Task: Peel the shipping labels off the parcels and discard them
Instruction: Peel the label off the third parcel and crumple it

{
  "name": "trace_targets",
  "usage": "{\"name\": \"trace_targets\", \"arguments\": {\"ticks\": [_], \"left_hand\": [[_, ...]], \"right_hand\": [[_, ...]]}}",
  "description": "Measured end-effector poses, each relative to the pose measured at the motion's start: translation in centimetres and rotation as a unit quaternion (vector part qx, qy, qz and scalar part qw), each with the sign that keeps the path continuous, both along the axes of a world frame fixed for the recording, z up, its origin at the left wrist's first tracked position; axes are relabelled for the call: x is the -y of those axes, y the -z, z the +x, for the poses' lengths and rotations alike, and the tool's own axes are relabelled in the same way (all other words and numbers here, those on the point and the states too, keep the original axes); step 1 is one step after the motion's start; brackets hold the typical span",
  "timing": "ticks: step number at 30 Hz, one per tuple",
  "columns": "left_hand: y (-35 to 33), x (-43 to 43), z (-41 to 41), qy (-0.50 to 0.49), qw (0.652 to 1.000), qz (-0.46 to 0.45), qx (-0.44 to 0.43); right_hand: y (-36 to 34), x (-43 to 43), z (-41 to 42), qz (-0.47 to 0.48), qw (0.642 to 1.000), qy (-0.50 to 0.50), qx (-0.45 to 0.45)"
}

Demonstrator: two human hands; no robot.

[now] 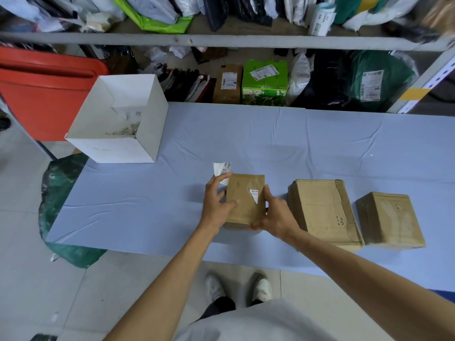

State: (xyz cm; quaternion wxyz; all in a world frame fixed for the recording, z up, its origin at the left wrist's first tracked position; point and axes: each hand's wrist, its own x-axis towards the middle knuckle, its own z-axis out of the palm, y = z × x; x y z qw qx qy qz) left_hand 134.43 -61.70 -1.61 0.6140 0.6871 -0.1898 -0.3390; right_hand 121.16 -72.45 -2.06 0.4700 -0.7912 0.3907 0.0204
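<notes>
Grey shirt [246, 323] lowest, left hand [216, 200] pinching torn label strip [221, 172] at its fingertips, right hand [275, 215] gripping small cardboard parcel [242, 207], label remnant [254, 195] by its thumb, larger parcel [322, 212] and third parcel [390, 217] right of it, white open box [123, 150] far left, pale blue tablecloth [320, 143], packed metal shelving [221, 41] beyond.

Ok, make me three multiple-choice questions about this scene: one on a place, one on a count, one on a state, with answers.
1. Where is the white box? A) far-left corner of the table B) between parcels C) on the floor
2. How many brown parcels lie on the table? A) two B) three C) five
3. The held parcel's label is: A) intact B) partly torn off C) fully gone
Answers: A, it stands at that corner; B, three in a row; B, the left hand pinches a torn piece, a scrap sticks on top.
</notes>
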Motion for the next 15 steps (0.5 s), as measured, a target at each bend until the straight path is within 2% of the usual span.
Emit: {"name": "trace_targets", "arguments": {"ticks": [3, 9, 15], "left_hand": [[0.1, 0.0, -0.1, 0.035, 0.997, 0.011, 0.072], [-0.3, 0.5, -0.7, 0.065, 0.979, 0.1, 0.167], [-0.2, 0.7, -1.2, 0.084, 0.978, 0.121, 0.149]], "right_hand": [[0.2, -0.4, 0.0, 0.0, 0.999, 0.014, 0.029], [0.0, -0.6, 0.1, -0.025, 0.999, 0.009, 0.042], [0.2, -0.6, -0.2, -0.036, 0.998, 0.012, 0.044]]}}
